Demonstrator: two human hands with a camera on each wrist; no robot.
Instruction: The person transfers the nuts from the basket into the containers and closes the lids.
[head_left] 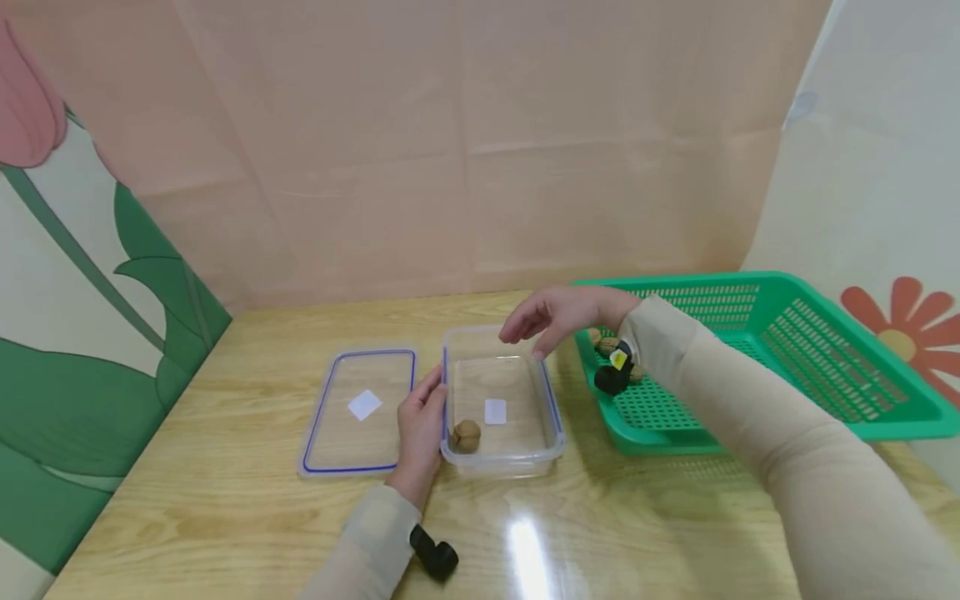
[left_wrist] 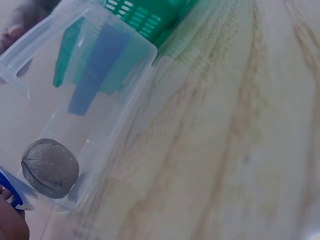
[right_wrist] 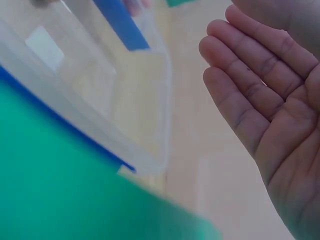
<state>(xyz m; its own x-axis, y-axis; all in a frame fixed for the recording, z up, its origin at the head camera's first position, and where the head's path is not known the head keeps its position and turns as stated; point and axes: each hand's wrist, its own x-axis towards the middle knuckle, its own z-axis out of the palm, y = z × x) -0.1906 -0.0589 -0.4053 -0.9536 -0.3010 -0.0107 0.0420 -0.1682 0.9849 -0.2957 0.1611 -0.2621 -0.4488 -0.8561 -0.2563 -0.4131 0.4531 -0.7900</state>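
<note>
A clear plastic container point(head_left: 510, 457) with blue side clips stands in the middle of the table, its top uncovered. One walnut point(head_left: 467, 436) lies in its near left corner and shows through the wall in the left wrist view. My left hand point(head_left: 422, 429) holds the container's left side at the blue clip. Above the far right rim hovers my right hand point(head_left: 558, 315), fingers loosely bent and apart from the thumb. Its palm is bare in the right wrist view. Several walnuts point(head_left: 609, 346) sit at the left end of the green basket point(head_left: 780, 447), partly hidden behind the right wrist.
A clear lid point(head_left: 330, 433) with a blue seal lies flat on the wooden table point(head_left: 225, 500), left of the container. The basket's raised rim stands close on the container's right, under the right forearm. A pinkish covering point(head_left: 450, 167) closes off the back.
</note>
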